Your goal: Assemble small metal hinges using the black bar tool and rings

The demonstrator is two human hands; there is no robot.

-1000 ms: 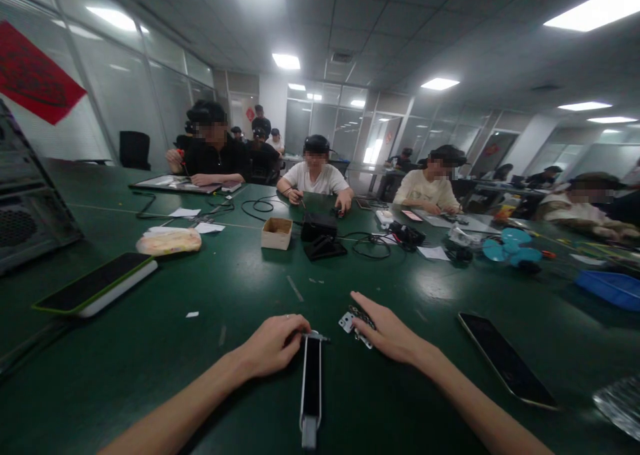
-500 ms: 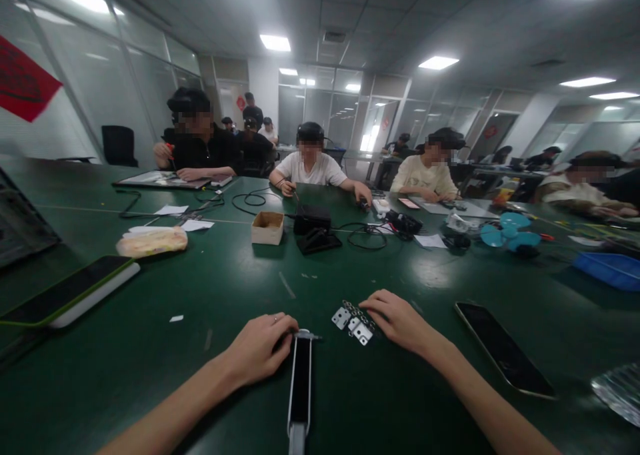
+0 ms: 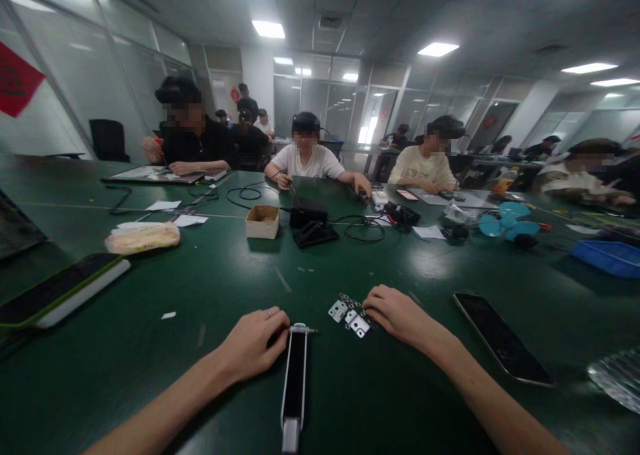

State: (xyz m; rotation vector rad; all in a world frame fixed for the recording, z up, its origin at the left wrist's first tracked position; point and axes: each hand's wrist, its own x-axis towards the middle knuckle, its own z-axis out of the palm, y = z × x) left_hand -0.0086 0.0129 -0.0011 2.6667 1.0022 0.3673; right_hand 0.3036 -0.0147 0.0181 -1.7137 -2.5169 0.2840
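Since one second earlier, the right hand (image 3: 403, 313) had drawn back from above a small cluster of metal plates (image 3: 359, 323), leaving most of them uncovered. Its fingers were now curled downward and close together, with the tips at the cluster's right edge; whether they gripped a piece could not be told. The silvery plates, pierced with dark holes, lay flat on a dark green table (image 3: 380, 395), ahead of the wearer and just right of centre, with small rings (image 3: 350, 300) along their far side.

To the left of the plates, a long, slim device (image 3: 295, 378) with a black face and pale rim pointed away from the wearer. A thin crossbar (image 3: 309, 331) sat at its far end. The left hand (image 3: 256, 341) rested beside that end, as it had before, fingers bent and bunched together at the bar; the view did not show whether they pinched it.

A dark-screened phone (image 3: 500, 338) lay right of the right hand, near some crumpled clear plastic (image 3: 617, 375). Farther back stood an open cardboard box (image 3: 263, 230), and beyond it sat a person in a white shirt (image 3: 306, 158).
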